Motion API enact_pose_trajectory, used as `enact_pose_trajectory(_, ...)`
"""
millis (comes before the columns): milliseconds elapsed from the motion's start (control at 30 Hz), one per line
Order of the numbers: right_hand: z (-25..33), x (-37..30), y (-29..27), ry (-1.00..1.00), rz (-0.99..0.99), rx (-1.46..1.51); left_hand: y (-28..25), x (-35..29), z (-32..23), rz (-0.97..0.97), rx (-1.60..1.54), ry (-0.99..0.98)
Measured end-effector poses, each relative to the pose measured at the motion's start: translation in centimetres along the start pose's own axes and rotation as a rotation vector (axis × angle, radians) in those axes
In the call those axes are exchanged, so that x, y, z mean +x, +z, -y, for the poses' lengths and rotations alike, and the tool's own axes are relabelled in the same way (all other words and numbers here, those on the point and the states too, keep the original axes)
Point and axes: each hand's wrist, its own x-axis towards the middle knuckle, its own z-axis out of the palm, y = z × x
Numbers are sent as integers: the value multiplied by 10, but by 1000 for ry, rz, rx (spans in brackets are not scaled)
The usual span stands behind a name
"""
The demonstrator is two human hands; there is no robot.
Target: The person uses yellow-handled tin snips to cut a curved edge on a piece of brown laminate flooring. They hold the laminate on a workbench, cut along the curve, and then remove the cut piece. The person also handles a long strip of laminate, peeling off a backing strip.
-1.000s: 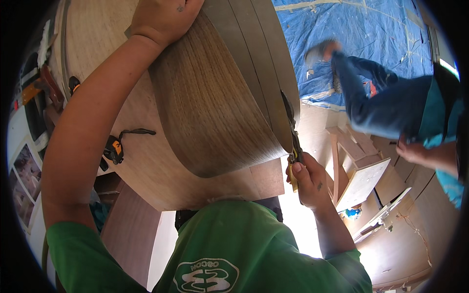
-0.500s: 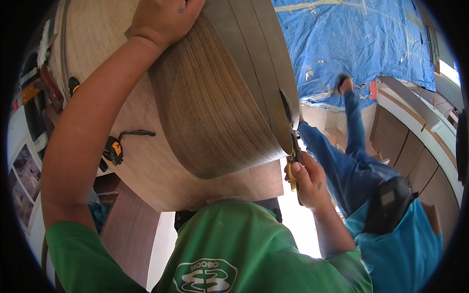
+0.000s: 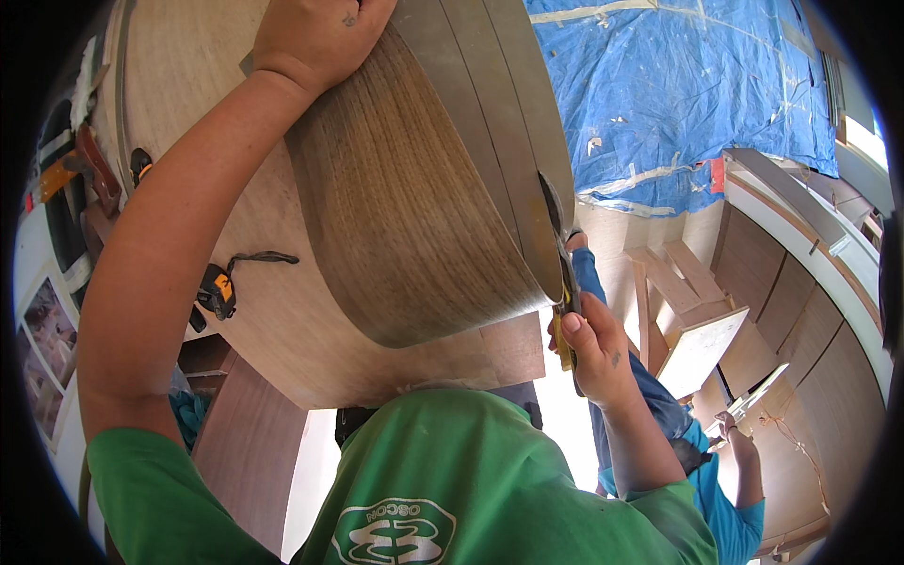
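Note:
A flexible wood-grain laminate sheet (image 3: 405, 207) is curled over on the bench, its grey-brown back showing two dark lines along its length. At the top of the view my left hand (image 3: 315, 42) grips the sheet, fingers bent and partly cut off by the frame. My right hand (image 3: 600, 353) is closed around the yellow-and-dark handles of a pair of snips (image 3: 554, 207). Their dark blades lie at the right side of the sheet, near the outer line, pointing away from me.
A plywood board (image 3: 452, 363) lies beneath the sheet. On it sits a black-and-orange tape measure (image 3: 217, 290). Blue tarpaulin (image 3: 678, 94) covers the far right. A person in a teal shirt (image 3: 739, 518) is at lower right, near a wooden step stool (image 3: 683, 311).
The person at right has moved down and nearer the lower right, uncovering the wooden stool. My hands, the snips and the sheet stay almost unchanged.

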Motion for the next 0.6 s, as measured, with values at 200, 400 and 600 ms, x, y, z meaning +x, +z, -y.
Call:
enact_pose_trajectory(200, -2, 4, 2, -33, -17, -27, -1, 1, 0, 17, 26, -5)
enact_pose_trajectory(400, 1, 2, -1, 10, -2, -53, -1, 0, -1, 31, 40, -9)
enact_pose_trajectory(600, 6, 6, 2, -15, 0, -47, -2, 0, -1, 32, 34, -18)
